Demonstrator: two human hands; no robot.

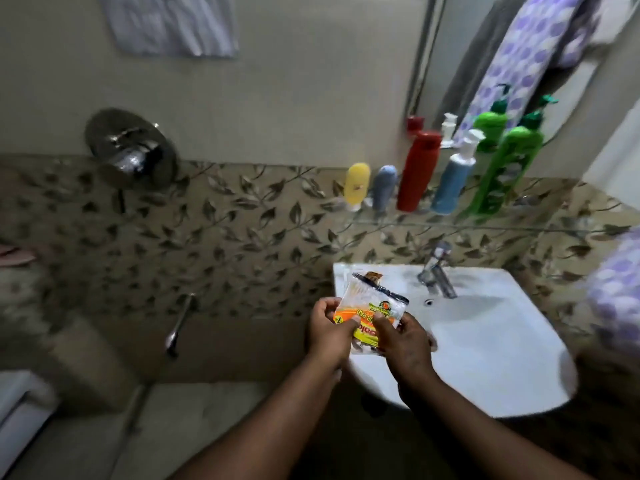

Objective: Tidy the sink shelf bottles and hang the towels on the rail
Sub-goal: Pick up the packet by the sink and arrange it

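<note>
Five bottles stand in a row on the clear glass shelf [408, 220] above the basin, against the far wall. From left to right they are a small yellow squeeze bottle [357, 183], a small grey-blue bottle [383, 187], a tall red bottle with a red cap [417, 169], a blue bottle with a white pump [452, 181] and a tall green pump bottle [505, 168]. They sit close together, and the three taller ones lean to the right in this wide view. A purple-dotted white towel [616, 289] shows blurred at the right edge, beside the basin; I cannot tell what it hangs from. The mirror [446, 36] behind the bottles shows the same pattern of cloth next to a grey one. A pale striped cloth [173, 22] hangs high on the far wall to the left.

Nearer, the person holds a clear plastic scrub-pad packet with an orange and yellow label [374, 313] over the left rim of the white ceramic basin [485, 341]. The left hand [329, 330] pinches its left edge, thumb on top and fingers curled behind. The right hand [405, 344] grips its lower right corner the same way. A chrome tap [438, 271] stands at the back of the basin, and a round chrome shower mixer [131, 147] sits on the wall far to the left, above the leaf-patterned tiles [242, 220]
</note>
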